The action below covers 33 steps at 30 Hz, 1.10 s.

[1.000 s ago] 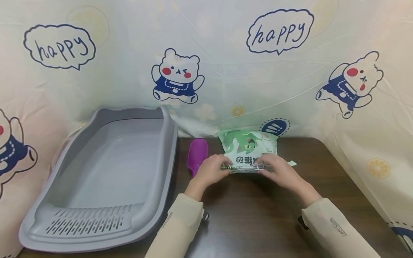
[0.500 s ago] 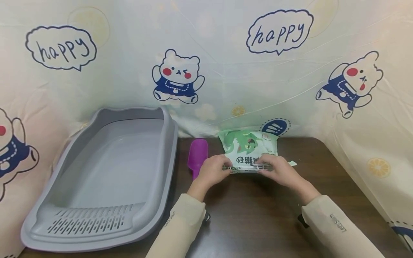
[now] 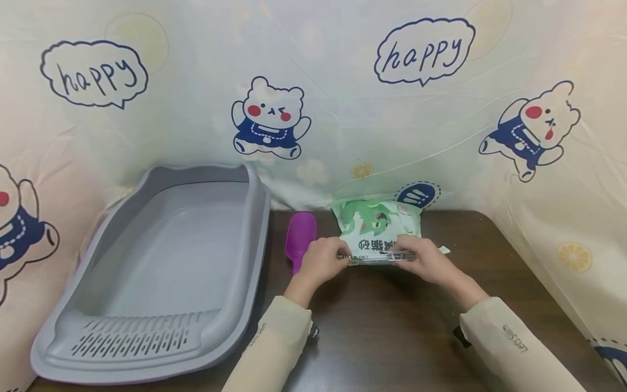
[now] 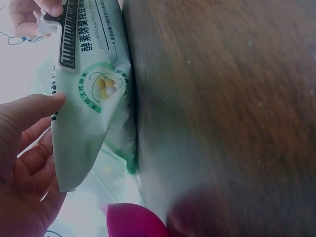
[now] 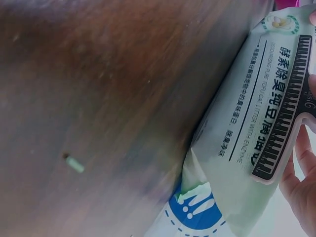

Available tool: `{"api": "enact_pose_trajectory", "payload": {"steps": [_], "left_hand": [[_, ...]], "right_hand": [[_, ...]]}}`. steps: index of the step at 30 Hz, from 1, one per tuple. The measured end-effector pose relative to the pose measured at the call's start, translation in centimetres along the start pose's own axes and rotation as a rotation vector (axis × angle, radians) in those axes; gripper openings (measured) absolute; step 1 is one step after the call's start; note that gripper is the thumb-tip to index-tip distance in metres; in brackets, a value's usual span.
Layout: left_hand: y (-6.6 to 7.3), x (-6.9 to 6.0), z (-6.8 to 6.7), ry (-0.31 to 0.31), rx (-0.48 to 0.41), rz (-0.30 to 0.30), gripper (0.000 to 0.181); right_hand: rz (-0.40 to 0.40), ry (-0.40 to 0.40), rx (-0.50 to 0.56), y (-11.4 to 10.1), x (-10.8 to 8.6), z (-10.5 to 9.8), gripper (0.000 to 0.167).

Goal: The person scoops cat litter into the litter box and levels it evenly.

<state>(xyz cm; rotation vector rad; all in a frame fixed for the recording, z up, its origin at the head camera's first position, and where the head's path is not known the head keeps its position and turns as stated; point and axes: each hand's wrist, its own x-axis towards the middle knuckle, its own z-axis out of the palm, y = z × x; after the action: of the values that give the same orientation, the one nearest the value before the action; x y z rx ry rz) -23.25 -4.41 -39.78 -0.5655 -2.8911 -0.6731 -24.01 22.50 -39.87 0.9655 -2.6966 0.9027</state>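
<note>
A pale green bag of cat litter [image 3: 369, 223] lies near the back of the table, its folded top edge toward me. My left hand [image 3: 321, 261] pinches the left end of that edge; in the left wrist view its thumb [image 4: 47, 104] presses one face, with the other fingers behind. My right hand [image 3: 427, 260] pinches a bag clip [image 5: 284, 113] with a piano-key print, which sits along the right part of the edge. The left wrist view shows the clip's end short of my left thumb. Whether the clip is fully fastened is unclear.
A purple litter scoop [image 3: 300, 234] lies left of the bag, its handle partly behind my left hand. The large grey litter box [image 3: 257, 261] fills the table's left side. A printed curtain [image 3: 338, 109] hangs behind. A small pale scrap [image 5: 75, 164] lies on the table.
</note>
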Motion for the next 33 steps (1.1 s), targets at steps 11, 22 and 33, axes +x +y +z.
{"api": "enact_pose_trajectory", "payload": {"steps": [11, 22, 33], "left_hand": [[0.0, 0.0, 0.3, 0.003, -0.014, -0.021, 0.008], [0.1, 0.0, 0.3, 0.021, -0.035, -0.054, 0.008], [0.1, -0.1, 0.4, 0.026, -0.034, -0.06, 0.007]], "right_hand": [[-0.01, 0.024, -0.02, 0.8, -0.7, -0.5, 0.021], [0.019, -0.014, -0.045, 0.9, -1.0, -1.3, 0.021], [-0.043, 0.02, -0.09, 1.7, -1.6, -1.8, 0.022]]}}
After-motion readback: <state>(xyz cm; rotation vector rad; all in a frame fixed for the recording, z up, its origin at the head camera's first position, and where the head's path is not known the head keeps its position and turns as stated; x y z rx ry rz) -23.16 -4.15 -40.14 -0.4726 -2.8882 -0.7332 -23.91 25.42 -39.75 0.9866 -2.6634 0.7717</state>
